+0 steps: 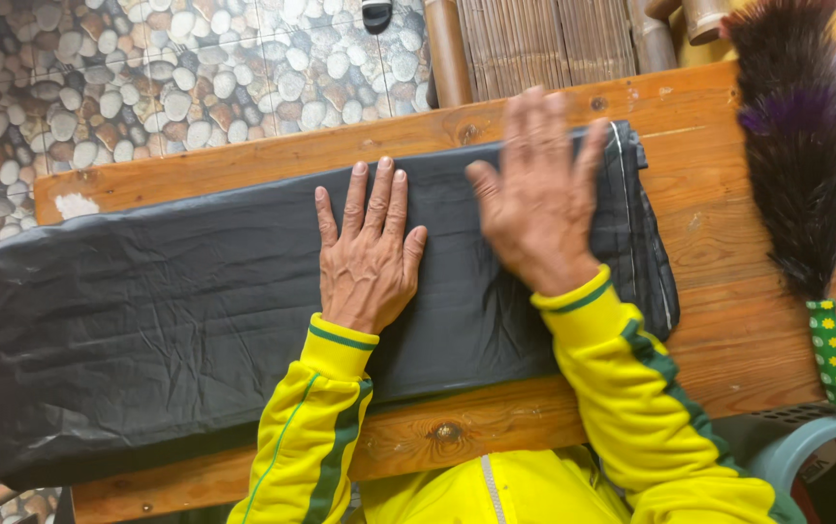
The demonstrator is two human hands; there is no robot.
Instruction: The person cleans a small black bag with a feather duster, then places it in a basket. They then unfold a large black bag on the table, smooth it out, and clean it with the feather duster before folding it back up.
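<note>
Cloth: I see a dark folded cloth [195,311] lying flat along the wooden surface [728,291], running from the left edge of view to just right of centre; its left end hangs past the surface, with a strip of red at the far left.
Seam: a pale stitched line [624,194] runs down the cloth's right end.
Left hand: my left hand [368,252] lies palm down on the cloth near its middle, fingers [355,199] straight and only slightly apart, pinching nothing.
Right hand: my right hand [539,199] is palm down on the cloth just beside the left one, toward the right end; fingers spread, gripping nothing (it is blurred, so I cannot tell how firmly it presses).
Sleeves: both arms wear yellow sleeves [631,388] with green stripes.
Duster: a dark feather duster [796,146] with a purple band lies on the surface to the right, well apart from the cloth; its handle [829,349] is green with yellow flowers.
Chair: a pale green plastic arm [806,442] shows at lower right.
Floor: pebble-patterned floor [146,78] lies beyond the surface.
</note>
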